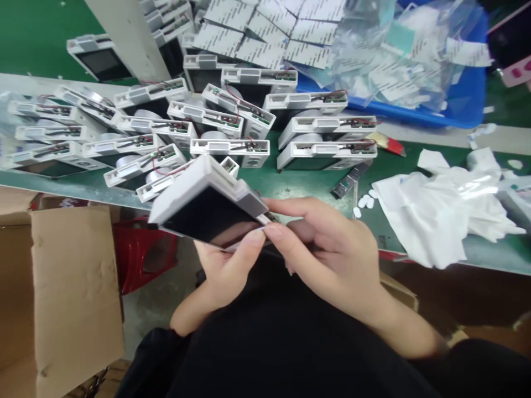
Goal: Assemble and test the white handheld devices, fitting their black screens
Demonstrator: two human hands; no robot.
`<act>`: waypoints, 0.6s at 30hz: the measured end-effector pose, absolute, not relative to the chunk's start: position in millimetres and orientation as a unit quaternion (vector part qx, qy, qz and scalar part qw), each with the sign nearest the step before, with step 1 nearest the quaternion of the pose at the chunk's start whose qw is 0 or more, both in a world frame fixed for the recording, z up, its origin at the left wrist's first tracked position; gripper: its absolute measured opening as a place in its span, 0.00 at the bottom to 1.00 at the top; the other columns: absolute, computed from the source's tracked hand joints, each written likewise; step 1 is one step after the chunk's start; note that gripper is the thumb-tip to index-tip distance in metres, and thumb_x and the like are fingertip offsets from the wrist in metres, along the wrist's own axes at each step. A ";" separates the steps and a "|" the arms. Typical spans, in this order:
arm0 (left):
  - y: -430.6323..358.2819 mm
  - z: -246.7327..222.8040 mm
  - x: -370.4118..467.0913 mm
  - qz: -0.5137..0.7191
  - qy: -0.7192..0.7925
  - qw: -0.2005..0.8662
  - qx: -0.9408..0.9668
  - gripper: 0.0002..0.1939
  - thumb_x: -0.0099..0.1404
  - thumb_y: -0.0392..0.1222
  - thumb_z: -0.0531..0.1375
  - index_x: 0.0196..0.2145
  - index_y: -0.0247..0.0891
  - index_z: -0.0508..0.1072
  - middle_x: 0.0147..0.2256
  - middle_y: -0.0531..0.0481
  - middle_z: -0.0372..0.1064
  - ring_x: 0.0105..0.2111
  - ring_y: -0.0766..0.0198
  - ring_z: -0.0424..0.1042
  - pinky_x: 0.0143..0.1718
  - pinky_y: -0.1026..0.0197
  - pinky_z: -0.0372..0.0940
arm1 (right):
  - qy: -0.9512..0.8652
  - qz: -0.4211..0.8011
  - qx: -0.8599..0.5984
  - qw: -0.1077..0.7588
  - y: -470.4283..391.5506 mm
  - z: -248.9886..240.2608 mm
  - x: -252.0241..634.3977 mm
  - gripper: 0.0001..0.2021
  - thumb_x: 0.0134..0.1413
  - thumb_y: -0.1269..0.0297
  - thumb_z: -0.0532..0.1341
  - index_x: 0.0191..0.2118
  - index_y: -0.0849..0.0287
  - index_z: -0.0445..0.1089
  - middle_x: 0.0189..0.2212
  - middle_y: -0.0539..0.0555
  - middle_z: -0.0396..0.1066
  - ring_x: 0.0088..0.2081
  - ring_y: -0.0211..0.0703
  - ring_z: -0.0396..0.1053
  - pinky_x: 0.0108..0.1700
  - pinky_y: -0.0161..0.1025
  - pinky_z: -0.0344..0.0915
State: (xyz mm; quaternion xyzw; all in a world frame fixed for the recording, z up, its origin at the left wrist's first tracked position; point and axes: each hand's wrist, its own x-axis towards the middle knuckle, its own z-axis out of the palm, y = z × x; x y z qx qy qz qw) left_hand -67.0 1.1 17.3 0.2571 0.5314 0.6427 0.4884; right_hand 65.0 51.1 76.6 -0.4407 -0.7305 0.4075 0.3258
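White plastic frames the dark screen of a handheld device [215, 213], which lies in the air between and just beyond the two hands, over the near edge of the green surface [298, 182]. The left hand [226, 273] grasps it from below and the near side, thumb pressed on the lower edge beside the screen, the other fingers mostly hidden behind the body. The right hand [340, 254] is partly curled, its thumb and forefinger nearly closed on the device's right end; whether they also grip some small part there cannot be told. The device is tilted, its screen turned toward the wearer, and its long axis runs from upper left to lower right, the right end at the fingertips.

Past it, similar white devices [230, 146] stand on edge in uneven rows, several with thin red wires showing in their open tops. Behind them lie printed white cards [265, 36], and at the right a blue tray [477, 102] holds clear bags and scraps. Nearer on the right are small white oval pieces [362, 202] and crumpled white sheets [427, 221]. Below the surface, at the left, are a cardboard box [77, 293] and a red stool [128, 260].
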 end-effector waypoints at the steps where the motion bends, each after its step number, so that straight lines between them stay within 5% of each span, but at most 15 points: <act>1: 1.0 18.5 -68.6 0.644 0.524 0.490 0.265 0.17 0.64 0.60 0.72 0.39 0.44 0.82 0.37 0.48 0.85 0.38 0.52 0.86 0.45 0.47 0.83 | -0.740 0.383 -0.444 0.330 50.5 75.5 63.6 0.08 0.71 0.64 0.62 0.51 0.51 0.75 0.16 0.39 0.67 0.13 0.35 0.64 0.23 0.37 0.69; 5: -9.4 24.4 -84.2 0.661 0.509 0.466 0.294 0.16 0.56 0.51 0.78 0.36 0.41 0.84 0.35 0.45 0.85 0.35 0.53 0.85 0.40 0.54 0.82 | -0.760 0.373 -0.408 0.342 46.4 70.9 60.2 0.10 0.70 0.68 0.63 0.52 0.47 0.75 0.18 0.40 0.68 0.15 0.33 0.64 0.25 0.34 0.70; 9: -28.1 32.7 -115.6 0.731 0.529 0.366 0.228 0.17 0.53 0.54 0.79 0.30 0.40 0.81 0.30 0.48 0.82 0.26 0.57 0.81 0.30 0.57 0.79 | -0.753 0.442 -0.363 0.326 42.5 68.3 61.1 0.13 0.75 0.64 0.58 0.58 0.43 0.74 0.20 0.42 0.70 0.19 0.35 0.70 0.25 0.35 0.68; 13: -33.8 36.9 -166.6 0.807 0.519 0.262 0.104 0.17 0.59 0.53 0.76 0.40 0.45 0.79 0.35 0.57 0.81 0.32 0.67 0.81 0.38 0.65 0.77 | -0.775 0.434 -0.337 0.311 46.8 67.7 58.8 0.14 0.74 0.64 0.57 0.58 0.45 0.73 0.21 0.42 0.71 0.20 0.36 0.71 0.25 0.34 0.69; 16: -22.5 33.6 -207.9 0.814 0.506 0.284 0.017 0.14 0.73 0.53 0.65 0.42 0.40 0.78 0.33 0.53 0.80 0.29 0.69 0.80 0.26 0.71 0.70 | -0.799 0.427 -0.303 0.296 54.2 69.1 52.2 0.15 0.72 0.69 0.58 0.58 0.46 0.72 0.20 0.40 0.72 0.19 0.34 0.73 0.24 0.30 0.70; 18: -9.8 31.3 -229.9 0.805 0.488 0.335 -0.033 0.21 0.81 0.53 0.53 0.43 0.37 0.78 0.31 0.51 0.78 0.26 0.70 0.77 0.21 0.72 0.66 | -0.810 0.420 -0.283 0.296 57.2 70.5 47.0 0.15 0.71 0.71 0.58 0.55 0.47 0.73 0.20 0.40 0.72 0.18 0.33 0.72 0.23 0.29 0.70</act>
